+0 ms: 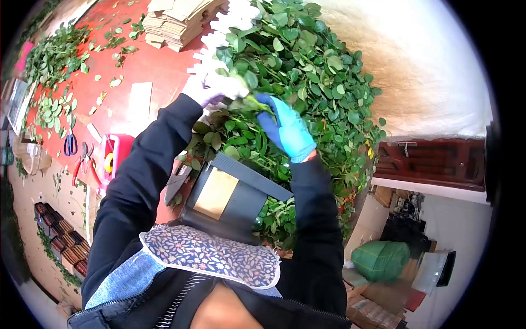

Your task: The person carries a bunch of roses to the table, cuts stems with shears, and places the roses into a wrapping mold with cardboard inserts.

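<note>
My left hand (pixel 219 90), in a whitish glove with a purple edge, reaches to the near side of a leafy heap and is somewhat blurred. Its fingers close around the end of a leafy green stem (pixel 255 102). On the other side, my right hand (pixel 286 127) wears a light-and-dark-blue glove, its bent fingers around the same stem. Beneath both hands spreads the big pile of leafy stems (pixel 312 71). Between my forearms stands a dark grey box-like stand (pixel 249 178) with a tan cardboard piece (pixel 216 193) on it.
White packing pieces (pixel 211 46) line the heap's left side. Stacked cardboard (pixel 178 22) lies at the back of the red table (pixel 118 71). Blue-handled scissors (pixel 70 145), red-handled pruners (pixel 85 163) and a pink container (pixel 118 156) sit left. A green bundle (pixel 381 260) is on the floor right.
</note>
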`<state>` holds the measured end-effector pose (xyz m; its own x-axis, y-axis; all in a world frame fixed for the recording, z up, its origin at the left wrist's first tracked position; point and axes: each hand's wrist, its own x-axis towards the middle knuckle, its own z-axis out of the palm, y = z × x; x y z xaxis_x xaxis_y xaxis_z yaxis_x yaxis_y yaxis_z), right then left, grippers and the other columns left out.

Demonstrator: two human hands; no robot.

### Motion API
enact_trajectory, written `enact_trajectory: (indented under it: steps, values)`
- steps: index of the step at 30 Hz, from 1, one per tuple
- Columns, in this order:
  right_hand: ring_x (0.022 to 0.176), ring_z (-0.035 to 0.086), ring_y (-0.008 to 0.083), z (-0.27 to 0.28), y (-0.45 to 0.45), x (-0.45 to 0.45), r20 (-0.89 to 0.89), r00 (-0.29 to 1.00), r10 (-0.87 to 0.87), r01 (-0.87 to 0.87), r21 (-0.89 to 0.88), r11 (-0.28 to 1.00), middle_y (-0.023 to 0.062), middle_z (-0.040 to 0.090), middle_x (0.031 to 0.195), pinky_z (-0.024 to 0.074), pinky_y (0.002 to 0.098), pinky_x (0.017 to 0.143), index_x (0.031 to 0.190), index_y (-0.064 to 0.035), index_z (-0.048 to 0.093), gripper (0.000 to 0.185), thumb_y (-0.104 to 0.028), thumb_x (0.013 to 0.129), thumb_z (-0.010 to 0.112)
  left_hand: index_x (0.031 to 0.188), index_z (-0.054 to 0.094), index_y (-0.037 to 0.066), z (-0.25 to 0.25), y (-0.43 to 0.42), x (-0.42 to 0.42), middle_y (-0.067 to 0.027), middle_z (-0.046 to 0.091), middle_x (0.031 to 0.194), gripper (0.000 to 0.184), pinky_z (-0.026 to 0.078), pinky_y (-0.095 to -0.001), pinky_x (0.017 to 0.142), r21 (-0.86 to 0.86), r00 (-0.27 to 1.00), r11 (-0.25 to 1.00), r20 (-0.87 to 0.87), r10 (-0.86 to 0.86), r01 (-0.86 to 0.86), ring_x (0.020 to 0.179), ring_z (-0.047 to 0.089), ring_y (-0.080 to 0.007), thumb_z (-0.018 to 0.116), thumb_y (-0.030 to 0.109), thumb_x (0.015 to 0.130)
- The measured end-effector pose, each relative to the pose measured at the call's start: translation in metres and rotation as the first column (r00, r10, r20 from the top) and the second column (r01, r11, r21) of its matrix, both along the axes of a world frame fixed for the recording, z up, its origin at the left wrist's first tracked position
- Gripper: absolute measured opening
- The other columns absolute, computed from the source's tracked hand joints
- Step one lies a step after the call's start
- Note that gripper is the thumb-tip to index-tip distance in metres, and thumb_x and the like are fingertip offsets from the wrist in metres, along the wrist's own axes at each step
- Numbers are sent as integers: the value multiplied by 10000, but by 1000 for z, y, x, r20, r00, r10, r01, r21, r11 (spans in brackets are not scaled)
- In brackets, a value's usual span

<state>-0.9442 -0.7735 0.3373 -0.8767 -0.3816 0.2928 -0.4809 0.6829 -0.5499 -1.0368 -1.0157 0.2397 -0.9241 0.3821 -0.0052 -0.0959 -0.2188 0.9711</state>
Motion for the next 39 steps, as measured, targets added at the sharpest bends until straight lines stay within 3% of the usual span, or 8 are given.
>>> enact_trajectory:
  steps: [3,5,9,11,14,17,35,39]
  values:
    - [897,651,351,-2,6,11,208,961,-184,127,258,958,186,667,1018,523,411,772,1376,-84,475,586,-150,827,667,1270,499,23,67,3,25,-87,652,1010,479,531,-291,810,163,990,983,-127,-60,80,904,647,-140,711,130,854]
    - [796,649,299,20,30,11,-299,954,-6,53,152,987,170,666,961,534,387,708,1257,-75,598,434,-111,827,648,1360,442,27,88,1,30,-115,607,1215,569,522,-323,873,279,992,960,-116,47,-13,985,615,-179,695,161,869]
    - [814,597,150,142,75,49,139,872,-469,374,-807,457,96,658,943,502,313,767,1100,56,637,357,-245,983,484,1210,597,73,56,-22,21,-152,666,1057,559,506,-420,862,-443,797,805,-601,60,-395,949,649,-334,776,356,763]
    - [837,608,164,176,77,67,-134,754,-643,489,-539,686,118,647,1032,515,291,745,1186,50,593,335,-196,973,514,1203,603,86,3,-25,22,-147,658,1082,523,485,-423,906,-654,799,677,-579,-162,-337,1025,618,-334,775,317,766]
    - [894,636,185,146,83,58,323,839,-438,458,-854,247,141,636,1136,533,285,742,1292,3,535,355,-125,961,547,1184,614,73,-37,-24,23,-124,631,1071,471,526,-374,816,-717,813,659,-512,-277,-227,892,633,-257,786,149,752]
    - [888,652,195,94,59,37,-67,975,-212,217,86,972,132,681,1044,522,320,781,1169,-31,619,269,-78,905,633,1196,611,65,-15,-28,25,-119,643,1054,479,543,-315,732,-574,945,816,-298,-132,-67,764,652,-205,758,60,741]
    - [901,646,398,-27,19,-17,238,931,-276,172,380,909,223,675,982,518,454,774,1103,-23,644,389,-287,824,706,1324,528,93,-23,-37,40,-135,619,1219,543,520,-375,904,-413,977,898,-198,76,-154,1109,620,-254,667,84,800]
    - [804,632,242,4,42,7,134,976,-173,168,47,985,125,656,949,515,352,701,1082,13,626,297,-88,817,714,1105,646,142,-40,2,36,-60,641,1157,370,475,-458,920,-587,509,634,-795,-331,-504,1135,575,-304,722,206,748]
